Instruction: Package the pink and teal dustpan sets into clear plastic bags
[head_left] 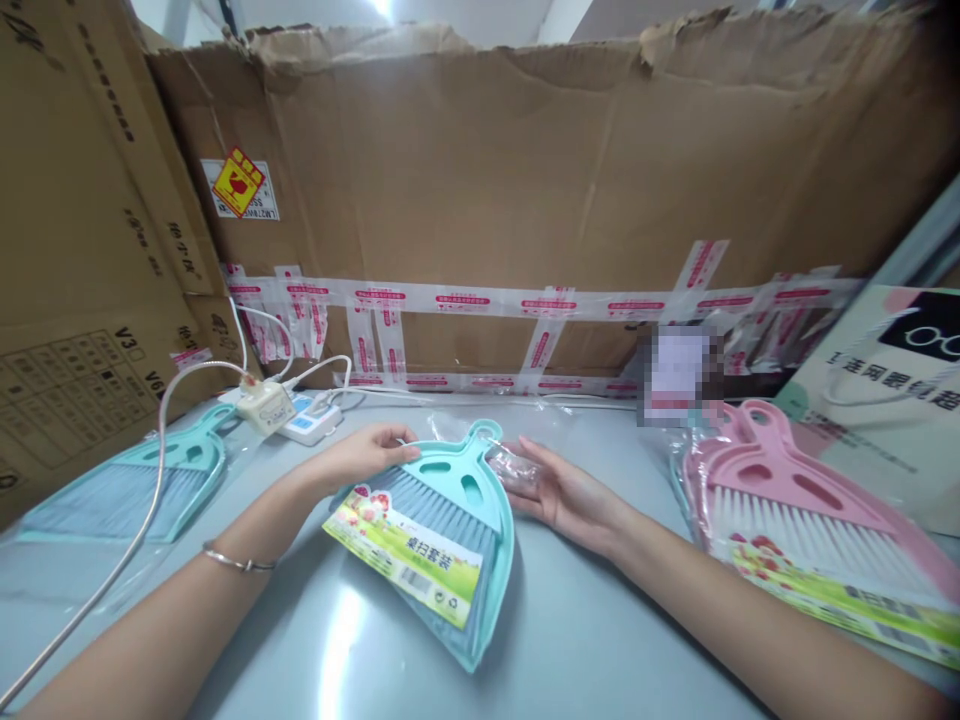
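Though a blurred patch hides a label by the cardboard wall [480, 180], I see my left hand [364, 455] with fingers curled on the teal dustpan set [442, 530] mid-table [585, 640]. My right hand [566, 495], fingers loosely open, touches crinkled clear wrap [514, 468] beside its handle.

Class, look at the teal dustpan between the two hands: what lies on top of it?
On the teal dustpan lie a teal brush and a green label card. The card covers the bristle tips.
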